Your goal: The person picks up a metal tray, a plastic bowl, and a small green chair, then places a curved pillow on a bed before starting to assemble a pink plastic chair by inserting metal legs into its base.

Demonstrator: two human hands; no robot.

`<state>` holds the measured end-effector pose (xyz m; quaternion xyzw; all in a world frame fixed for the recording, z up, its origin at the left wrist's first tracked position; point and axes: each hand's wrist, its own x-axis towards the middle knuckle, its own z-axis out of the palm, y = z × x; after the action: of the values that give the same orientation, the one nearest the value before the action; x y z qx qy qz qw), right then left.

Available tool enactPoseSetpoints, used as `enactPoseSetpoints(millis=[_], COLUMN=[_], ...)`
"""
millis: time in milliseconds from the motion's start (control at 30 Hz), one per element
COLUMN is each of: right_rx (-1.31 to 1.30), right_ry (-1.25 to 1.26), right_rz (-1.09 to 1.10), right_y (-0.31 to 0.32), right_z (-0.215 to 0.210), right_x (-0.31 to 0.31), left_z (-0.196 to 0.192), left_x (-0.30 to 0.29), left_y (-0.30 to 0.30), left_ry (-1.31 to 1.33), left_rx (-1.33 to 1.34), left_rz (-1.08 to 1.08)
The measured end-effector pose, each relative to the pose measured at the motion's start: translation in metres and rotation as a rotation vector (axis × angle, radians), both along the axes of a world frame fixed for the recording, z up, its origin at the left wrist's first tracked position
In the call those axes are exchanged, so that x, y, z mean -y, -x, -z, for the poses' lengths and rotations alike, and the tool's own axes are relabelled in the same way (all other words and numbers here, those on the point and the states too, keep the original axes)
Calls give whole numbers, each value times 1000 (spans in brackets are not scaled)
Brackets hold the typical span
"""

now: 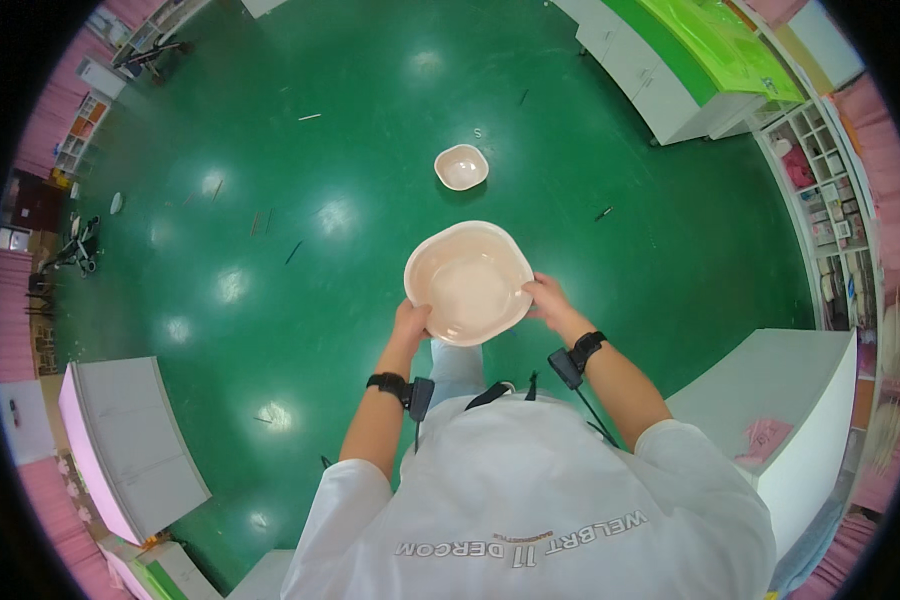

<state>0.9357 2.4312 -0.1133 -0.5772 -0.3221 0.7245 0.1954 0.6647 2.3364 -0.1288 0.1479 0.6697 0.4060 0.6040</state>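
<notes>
Between my two hands is a large pale pink basin (467, 280) with a wavy rim, and its inside looks bare. My left hand (412, 322) grips the rim at the near left, its thumb over the edge. On the right side, my right hand (547, 299) holds the rim the same way, with the fingers hidden under it. Farther ahead, a smaller basin (461, 167) of the same pale colour sits on the green floor (360, 150), apart from both hands.
Several thin sticks are scattered over the floor, among them a white stick (310, 117) and a dark pen-like stick (603, 213). White cabinets with a bright green top (705, 45) stand far right. A grey cabinet (135, 440) is at left, a white cabinet (770, 390) near right.
</notes>
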Motion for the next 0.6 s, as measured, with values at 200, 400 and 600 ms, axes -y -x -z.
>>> enactPoseSetpoints(millis=[200, 400, 600], right_rx=[146, 292, 428], right_ry=[28, 99, -93], right_rz=[99, 85, -93], right_y=[49, 91, 110], right_z=[71, 136, 274], right_x=[-173, -317, -433], left_z=[103, 190, 269], left_x=[-198, -351, -476], left_y=[59, 104, 130], left_ry=[69, 33, 106], left_rx=[-27, -329, -455], left_rz=[72, 321, 341])
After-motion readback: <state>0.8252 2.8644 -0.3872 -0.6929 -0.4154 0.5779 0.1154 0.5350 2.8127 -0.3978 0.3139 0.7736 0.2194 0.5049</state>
